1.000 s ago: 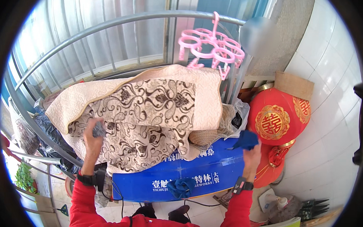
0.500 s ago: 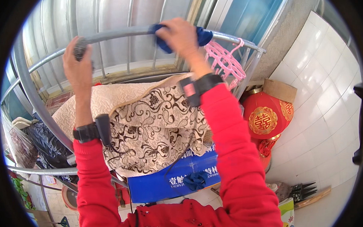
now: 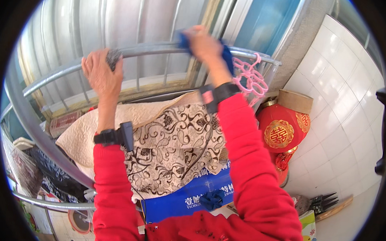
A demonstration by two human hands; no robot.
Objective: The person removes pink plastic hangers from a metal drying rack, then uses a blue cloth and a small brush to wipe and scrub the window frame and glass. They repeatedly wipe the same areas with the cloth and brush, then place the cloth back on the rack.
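My left hand [image 3: 102, 75] is at the curved metal rail [image 3: 146, 50], fingers bent over it and thumb apart. A dark grey, fuzzy-looking scouring pad [image 3: 114, 59] is held between the thumb and fingers. Further right along the same rail, my right hand [image 3: 204, 45], smeared by motion, grips a dark blue cloth [image 3: 227, 58]. The cloth is draped at the rail and hangs down beside my wrist. Pink plastic hangers [image 3: 250, 76] hang from the rail just right of the cloth.
Below the rail, a patterned quilted cover [image 3: 171, 132] lies over a blue box [image 3: 173, 207], with a dark blue scrunched fabric piece [image 3: 212, 200] on its front. Red lanterns [image 3: 280, 128] stand by the tiled wall [image 3: 329, 112]. Black plastic bags [image 3: 57, 171] sit at left.
Both hands have shifted right in the picture and slightly lower, the left with the pad, the right with the blue cloth along the rail. The view has also moved.
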